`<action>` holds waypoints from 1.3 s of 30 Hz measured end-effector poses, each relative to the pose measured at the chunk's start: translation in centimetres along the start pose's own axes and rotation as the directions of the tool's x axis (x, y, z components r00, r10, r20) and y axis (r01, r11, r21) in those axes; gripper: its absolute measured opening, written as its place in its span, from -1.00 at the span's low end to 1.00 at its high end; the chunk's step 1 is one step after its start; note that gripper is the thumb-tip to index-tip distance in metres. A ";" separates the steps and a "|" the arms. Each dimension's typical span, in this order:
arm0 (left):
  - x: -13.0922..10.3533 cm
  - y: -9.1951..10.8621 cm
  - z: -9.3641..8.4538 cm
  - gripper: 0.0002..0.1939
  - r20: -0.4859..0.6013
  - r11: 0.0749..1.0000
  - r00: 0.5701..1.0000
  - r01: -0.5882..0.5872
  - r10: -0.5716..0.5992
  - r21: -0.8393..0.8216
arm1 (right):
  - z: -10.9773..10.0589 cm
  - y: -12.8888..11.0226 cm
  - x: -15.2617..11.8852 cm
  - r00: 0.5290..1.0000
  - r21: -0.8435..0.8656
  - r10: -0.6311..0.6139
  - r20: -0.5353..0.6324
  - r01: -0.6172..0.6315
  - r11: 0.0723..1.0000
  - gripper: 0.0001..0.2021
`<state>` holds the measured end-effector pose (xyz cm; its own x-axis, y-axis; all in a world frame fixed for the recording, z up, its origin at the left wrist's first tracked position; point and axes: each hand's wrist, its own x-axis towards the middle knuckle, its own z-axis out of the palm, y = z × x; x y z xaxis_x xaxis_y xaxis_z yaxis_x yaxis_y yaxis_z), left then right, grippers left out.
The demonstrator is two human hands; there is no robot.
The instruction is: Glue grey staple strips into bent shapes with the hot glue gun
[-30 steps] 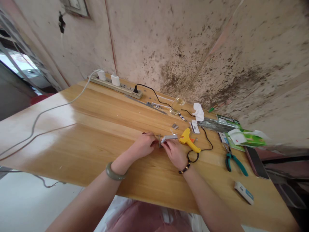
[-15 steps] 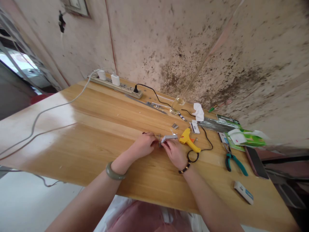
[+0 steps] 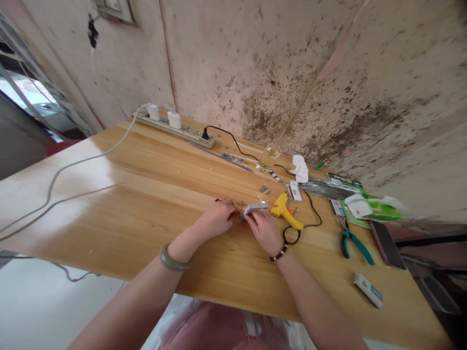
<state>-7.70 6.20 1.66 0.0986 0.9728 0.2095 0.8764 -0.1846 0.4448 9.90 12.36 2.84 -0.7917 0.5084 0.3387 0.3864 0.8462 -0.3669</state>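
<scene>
My left hand (image 3: 219,218) is closed in a pinch at the near middle of the table, its fingertips at a small, thin grey piece (image 3: 241,210) that looks like metal. Close beside it, my right hand (image 3: 263,227) is closed on a light grey bar-shaped piece (image 3: 256,207), which points to the right above the fingers. The two pieces meet or nearly meet between the fingertips; I cannot tell whether they are joined. Just right of my right hand lies a yellow glue gun (image 3: 281,206) with a black cord. Small grey flat pieces (image 3: 264,190) lie beyond the hands.
Teal-handled pliers (image 3: 350,240), a phone (image 3: 387,245) and a small white box (image 3: 368,290) lie on the right. Behind are a bundle of thin wires (image 3: 328,187), a glass (image 3: 268,159), crumpled tissue (image 3: 299,168) and a power strip (image 3: 178,130). A grey cable (image 3: 62,170) crosses the left side.
</scene>
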 end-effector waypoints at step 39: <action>0.0 -0.1 0.1 -0.74 0.003 1.000 1.000 -0.007 0.007 0.004 | 0.0 0.0 -0.1 1.000 -0.008 0.005 0.012 -0.005 1.000 -0.83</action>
<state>-7.74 6.26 1.56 0.1066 0.9719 0.2100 0.8776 -0.1913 0.4396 9.98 12.34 2.80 -0.7951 0.5110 0.3267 0.3943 0.8448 -0.3618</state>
